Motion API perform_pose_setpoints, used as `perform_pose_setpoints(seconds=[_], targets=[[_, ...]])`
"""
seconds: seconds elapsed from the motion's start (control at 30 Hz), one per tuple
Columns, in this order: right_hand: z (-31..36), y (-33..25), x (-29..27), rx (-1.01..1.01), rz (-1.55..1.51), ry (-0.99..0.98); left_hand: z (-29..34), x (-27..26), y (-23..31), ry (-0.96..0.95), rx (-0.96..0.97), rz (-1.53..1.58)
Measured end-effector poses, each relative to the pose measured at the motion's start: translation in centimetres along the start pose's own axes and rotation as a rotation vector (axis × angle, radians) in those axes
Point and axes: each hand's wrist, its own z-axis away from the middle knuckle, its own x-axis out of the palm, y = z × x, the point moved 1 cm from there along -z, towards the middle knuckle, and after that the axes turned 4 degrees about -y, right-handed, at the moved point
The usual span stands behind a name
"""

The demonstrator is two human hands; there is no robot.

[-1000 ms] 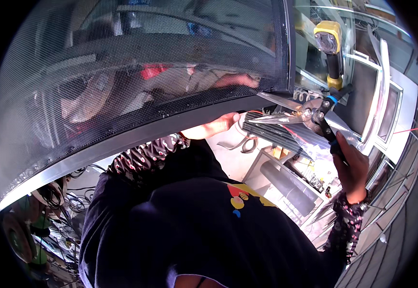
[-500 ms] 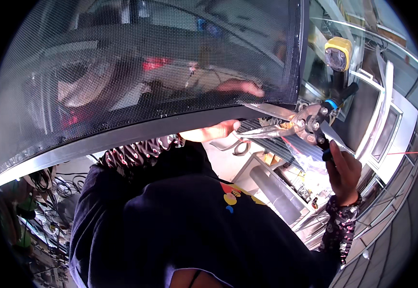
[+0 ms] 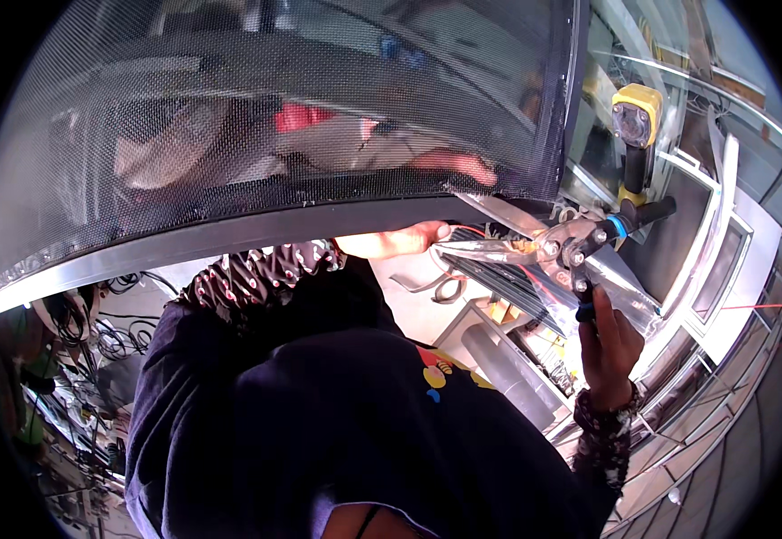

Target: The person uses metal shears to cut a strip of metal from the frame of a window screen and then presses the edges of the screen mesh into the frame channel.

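A dark mesh window screen (image 3: 319, 108) with a grey frame bar (image 3: 256, 226) along its lower edge spans the upper part of the view. My left hand (image 3: 400, 241) is closed around this bar near its right end, thumb on the near side, fingers showing blurred through the mesh. Beside it, hand shears (image 3: 560, 244) have their metal blades spread, the upper one against the frame's corner and the lower one by my left thumb. My right hand (image 3: 611, 350) grips their lower black handle. No hand shows on the upper handle (image 3: 652, 213), which has a blue band.
A yellow-and-black power tool (image 3: 636, 117) stands behind the shears. White framed panels (image 3: 724, 260) lean at the right. Below are a bin holding a grey roll (image 3: 508, 368) and clear plastic wrap (image 3: 620, 283). Tangled cables (image 3: 94, 332) lie at the lower left.
My right hand has moved left and slightly down with the lower handle. The shears have shifted a little, their blades still apart. My left hand keeps its hold on the screen frame.
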Motion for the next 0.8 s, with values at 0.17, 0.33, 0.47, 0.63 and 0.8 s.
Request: perform_pose_setpoints(seconds=[0.17,0.33,0.47,0.63,0.8], targets=[[-1.8,1.7,-0.8,-0.107,-0.018,-0.017,1.5,0.7,-6.2,-0.083,0.496,0.561],[-1.9,-0.1,-3.9,-0.036,0.051,-0.076,7.2,-0.3,3.6,0.47,0.437,0.275],[-1.6,-3.4,-5.6,0.115,0.036,-0.175,9.7,0.7,0.3,0.901,0.425,0.122],[-0.4,-4.6,-3.6,0.142,0.017,-0.071,8.0,-0.2,4.0,1.067,0.412,-0.893],[-1.2,-3.0,-3.8,0.191,-0.15,-0.121,7.5,-0.2,4.1,1.042,0.428,-0.962]])
